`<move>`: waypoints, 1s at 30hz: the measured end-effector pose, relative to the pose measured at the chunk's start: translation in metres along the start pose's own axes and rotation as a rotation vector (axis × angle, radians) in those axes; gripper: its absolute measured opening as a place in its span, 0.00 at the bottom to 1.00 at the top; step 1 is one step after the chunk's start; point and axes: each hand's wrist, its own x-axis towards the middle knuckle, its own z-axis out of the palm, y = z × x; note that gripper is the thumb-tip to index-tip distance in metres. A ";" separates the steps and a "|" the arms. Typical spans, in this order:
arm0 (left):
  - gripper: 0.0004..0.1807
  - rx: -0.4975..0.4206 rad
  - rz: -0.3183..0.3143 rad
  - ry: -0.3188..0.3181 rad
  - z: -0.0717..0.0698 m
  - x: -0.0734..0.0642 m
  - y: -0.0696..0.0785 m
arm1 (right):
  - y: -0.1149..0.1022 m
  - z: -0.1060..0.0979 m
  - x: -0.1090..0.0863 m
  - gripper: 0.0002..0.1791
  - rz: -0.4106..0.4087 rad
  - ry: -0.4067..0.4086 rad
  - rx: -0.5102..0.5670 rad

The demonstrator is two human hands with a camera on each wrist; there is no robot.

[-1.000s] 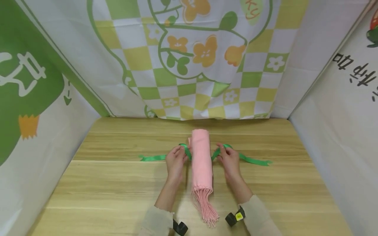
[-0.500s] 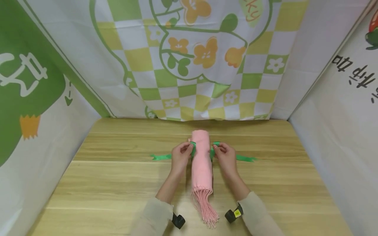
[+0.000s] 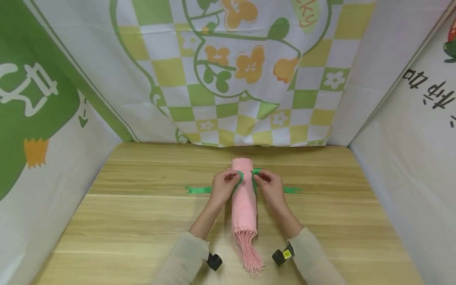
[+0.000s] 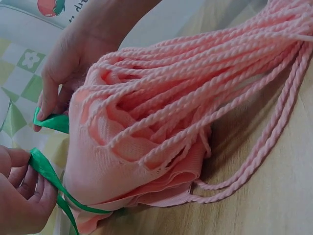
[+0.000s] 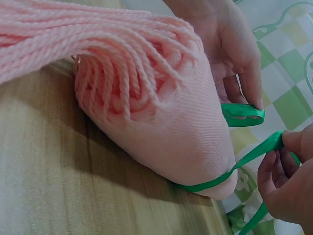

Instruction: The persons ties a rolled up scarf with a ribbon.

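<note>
A rolled pink scarf (image 3: 244,206) lies lengthwise on the wooden table, its twisted fringe (image 3: 247,253) toward the person. Under its upper half runs a green ribbon (image 3: 199,190), whose tails stick out on both sides. The left hand (image 3: 222,188) pinches the ribbon between thumb and fingertips over the roll's left edge. At the right edge, the right hand (image 3: 272,188) pinches the other side of the ribbon. Both wrist views show the ribbon rising taut from beneath the scarf (image 5: 186,137) to the fingers, with the two held parts a short gap apart.
The wooden table (image 3: 142,225) extends on both sides of the roll. Behind it hangs a checked cloth (image 3: 242,111) with flower prints, and printed white sheets (image 3: 409,158) wall in the sides. A black band with a small device (image 3: 283,255) is on each wrist.
Both hands have lifted the ribbon and moved inward, from beside the roll to over its edges. The ribbon tails on the table have been drawn in closer. The scarf stays in place.
</note>
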 end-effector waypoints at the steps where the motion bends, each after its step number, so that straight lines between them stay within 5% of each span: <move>1: 0.10 0.010 0.001 -0.008 0.000 0.000 0.000 | -0.001 0.000 0.000 0.10 -0.012 -0.008 -0.013; 19: 0.11 0.122 0.068 -0.107 0.001 0.003 0.001 | -0.006 0.004 0.005 0.11 -0.075 -0.094 -0.154; 30: 0.13 0.121 0.106 -0.182 -0.001 0.003 0.001 | -0.006 0.009 0.006 0.11 -0.183 -0.095 -0.186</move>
